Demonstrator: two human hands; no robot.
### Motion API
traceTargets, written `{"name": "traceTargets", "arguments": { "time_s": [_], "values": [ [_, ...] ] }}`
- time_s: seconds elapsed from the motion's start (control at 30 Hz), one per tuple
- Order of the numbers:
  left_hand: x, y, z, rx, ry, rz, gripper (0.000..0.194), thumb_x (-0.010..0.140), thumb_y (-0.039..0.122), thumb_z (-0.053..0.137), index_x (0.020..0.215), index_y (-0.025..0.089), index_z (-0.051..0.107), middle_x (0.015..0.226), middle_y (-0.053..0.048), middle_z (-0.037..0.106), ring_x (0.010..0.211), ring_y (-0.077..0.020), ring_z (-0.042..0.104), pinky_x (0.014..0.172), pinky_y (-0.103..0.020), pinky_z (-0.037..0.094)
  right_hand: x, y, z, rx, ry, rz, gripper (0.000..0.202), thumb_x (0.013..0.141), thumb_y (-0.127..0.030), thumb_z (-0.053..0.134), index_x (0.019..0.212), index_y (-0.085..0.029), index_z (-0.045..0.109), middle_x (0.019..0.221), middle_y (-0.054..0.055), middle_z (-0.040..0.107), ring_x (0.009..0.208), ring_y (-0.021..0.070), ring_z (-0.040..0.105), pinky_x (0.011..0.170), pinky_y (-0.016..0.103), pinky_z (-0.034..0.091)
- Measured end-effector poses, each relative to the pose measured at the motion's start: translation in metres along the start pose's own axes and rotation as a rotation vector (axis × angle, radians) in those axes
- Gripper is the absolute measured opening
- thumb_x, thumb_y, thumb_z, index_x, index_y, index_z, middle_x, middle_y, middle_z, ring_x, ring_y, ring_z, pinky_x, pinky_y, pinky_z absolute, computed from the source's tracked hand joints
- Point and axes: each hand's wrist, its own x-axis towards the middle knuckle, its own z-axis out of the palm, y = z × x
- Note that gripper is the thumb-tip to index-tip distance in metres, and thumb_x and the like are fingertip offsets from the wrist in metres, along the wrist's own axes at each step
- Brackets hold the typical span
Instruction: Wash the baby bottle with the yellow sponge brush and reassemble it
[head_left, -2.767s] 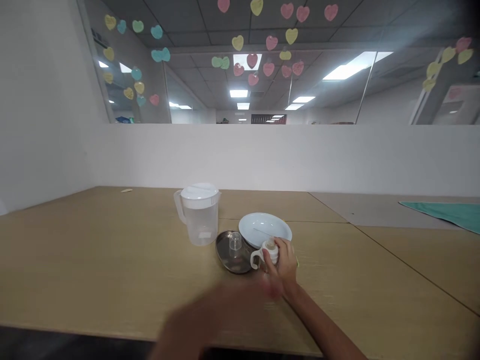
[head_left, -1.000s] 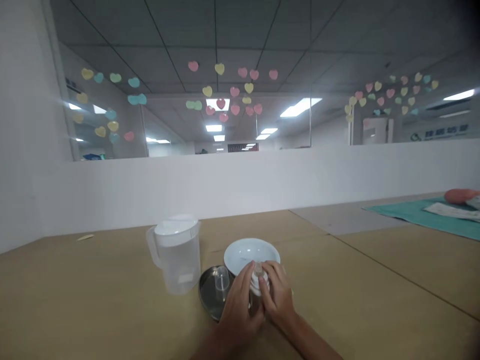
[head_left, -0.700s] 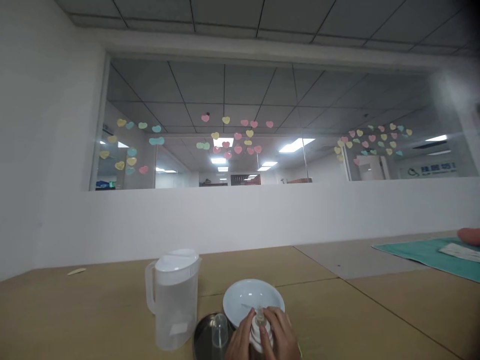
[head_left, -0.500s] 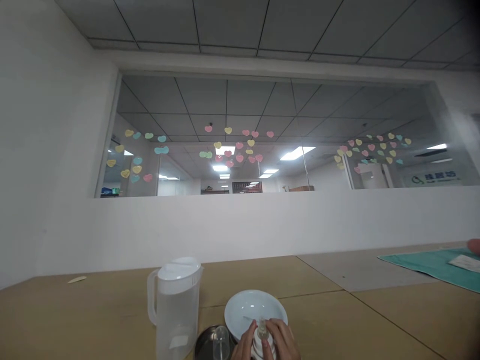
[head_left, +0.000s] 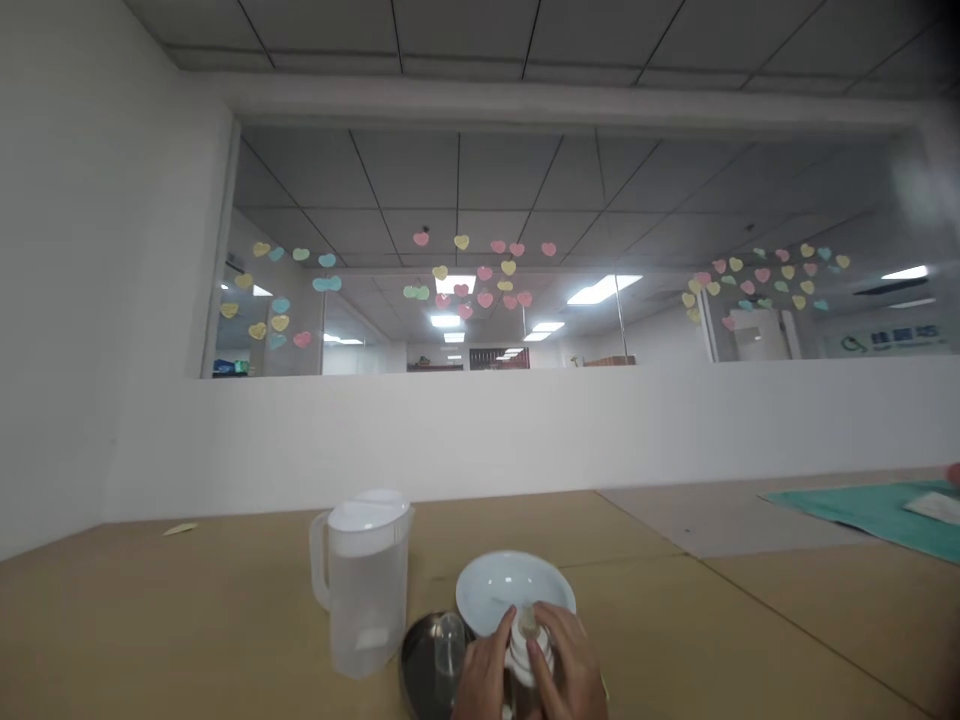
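At the near edge of the view my left hand (head_left: 482, 672) is closed around the left side of a small bottle with a white ridged neck (head_left: 520, 650). My right hand (head_left: 568, 662) grips the same bottle from the right, its fingertips at the clear nozzle-like piece (head_left: 529, 622) on top. Most of the bottle's body is hidden by the fingers. Just beyond the hands is a white bowl (head_left: 480, 590), with a thin pale item inside that I cannot make out. To the left, a dark metal bowl (head_left: 420, 665) holds or sits behind a clear plastic tube-shaped piece (head_left: 450, 645).
A translucent lidded pitcher (head_left: 367, 600) with liquid stands left of the bowls. At the far right lies a teal cloth (head_left: 847, 510) with a white paper (head_left: 934, 506) on it; part of another person's hand (head_left: 953, 474) shows there. A wall (head_left: 465, 435) borders the table.
My view has tipped down slightly, so the table items sit higher in the picture. Both hands stay on the bottle, and the other person's hand at the right edge shows less.
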Motion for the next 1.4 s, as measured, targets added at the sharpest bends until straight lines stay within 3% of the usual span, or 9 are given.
{"name": "traceTargets", "arguments": {
  "time_s": [0.13, 0.37, 0.5, 0.73, 0.93, 1.07, 1.17, 1.27, 1.4],
  "values": [
    [0.002, 0.015, -0.017, 0.005, -0.092, -0.011, 0.064, 0.073, 0.034, 0.059, 0.132, 0.018, 0.041, 0.121, -0.011, 0.057, 0.110, -0.0258, 0.052, 0.095, -0.042, 0.040, 0.005, -0.007, -0.016, 0.060, -0.138, 0.092, 0.022, 0.085, -0.028, 0.047, 0.104, -0.020, 0.057, 0.093, 0.009, 0.065, 0.086, 0.0224, 0.060, 0.075, 0.039, 0.050],
    [0.012, 0.025, -0.019, -0.093, -0.178, -0.043, 0.066, 0.073, 0.040, 0.062, 0.130, 0.018, 0.039, 0.124, -0.010, 0.053, 0.112, -0.0249, 0.047, 0.097, -0.040, 0.032, 0.015, -0.007, -0.024, 0.115, -0.252, 0.243, 0.026, 0.089, -0.028, 0.035, 0.098, -0.018, 0.057, 0.091, 0.007, 0.061, 0.087, 0.0202, 0.056, 0.076, 0.037, 0.046],
    [0.013, 0.028, -0.019, -0.099, -0.185, -0.066, 0.066, 0.071, 0.038, 0.064, 0.128, 0.019, 0.040, 0.122, -0.010, 0.054, 0.109, -0.0249, 0.048, 0.096, -0.039, 0.031, 0.019, -0.008, -0.027, 0.062, -0.249, 0.186, 0.026, 0.087, -0.025, 0.035, 0.101, -0.018, 0.056, 0.093, 0.008, 0.061, 0.088, 0.0212, 0.054, 0.078, 0.038, 0.044],
    [0.013, 0.030, -0.018, -0.091, -0.174, -0.132, 0.071, 0.066, 0.039, 0.067, 0.128, 0.018, 0.037, 0.115, -0.008, 0.057, 0.105, -0.0241, 0.050, 0.097, -0.040, 0.028, 0.015, -0.008, -0.033, -0.051, -0.076, 0.121, 0.028, 0.081, -0.027, 0.048, 0.108, -0.017, 0.051, 0.083, 0.007, 0.061, 0.076, 0.0204, 0.054, 0.072, 0.038, 0.042],
    [0.014, 0.023, -0.018, -0.096, -0.209, -0.104, 0.053, 0.070, 0.033, 0.060, 0.119, 0.019, 0.046, 0.112, -0.008, 0.058, 0.104, -0.0242, 0.051, 0.095, -0.040, 0.029, 0.012, -0.012, -0.034, 0.039, -0.204, -0.314, 0.022, 0.077, -0.020, 0.050, 0.098, -0.022, 0.055, 0.080, 0.004, 0.062, 0.077, 0.0180, 0.057, 0.075, 0.038, 0.043],
    [0.014, 0.023, -0.018, -0.113, -0.210, -0.081, 0.056, 0.068, 0.032, 0.061, 0.121, 0.018, 0.046, 0.112, -0.008, 0.059, 0.104, -0.0244, 0.051, 0.095, -0.040, 0.029, 0.012, -0.011, -0.032, 0.041, -0.088, -0.206, 0.027, 0.077, -0.019, 0.050, 0.104, -0.020, 0.051, 0.088, 0.008, 0.059, 0.083, 0.0209, 0.056, 0.072, 0.039, 0.046],
    [0.013, 0.024, -0.017, -0.114, -0.212, -0.099, 0.064, 0.067, 0.032, 0.063, 0.126, 0.018, 0.042, 0.112, -0.008, 0.059, 0.105, -0.0247, 0.051, 0.096, -0.041, 0.027, 0.011, -0.009, -0.034, 0.027, -0.110, -0.136, 0.025, 0.078, -0.020, 0.049, 0.103, -0.018, 0.051, 0.088, 0.009, 0.057, 0.084, 0.0216, 0.056, 0.069, 0.040, 0.048],
    [0.013, 0.023, -0.017, -0.117, -0.209, -0.132, 0.068, 0.064, 0.031, 0.065, 0.125, 0.018, 0.039, 0.115, -0.008, 0.057, 0.106, -0.0246, 0.050, 0.097, -0.041, 0.026, 0.010, -0.012, -0.036, 0.043, -0.153, -0.258, 0.023, 0.077, -0.019, 0.048, 0.100, -0.021, 0.050, 0.086, 0.007, 0.057, 0.082, 0.0206, 0.058, 0.069, 0.040, 0.050],
    [0.012, 0.021, -0.017, -0.111, -0.188, -0.125, 0.056, 0.062, 0.026, 0.064, 0.113, 0.016, 0.043, 0.112, -0.009, 0.058, 0.106, -0.0245, 0.050, 0.098, -0.041, 0.026, 0.010, -0.018, -0.034, 0.118, -0.125, -0.377, 0.029, 0.077, -0.014, 0.047, 0.104, -0.023, 0.047, 0.088, 0.006, 0.057, 0.086, 0.0194, 0.058, 0.071, 0.040, 0.051]
  ]
}}
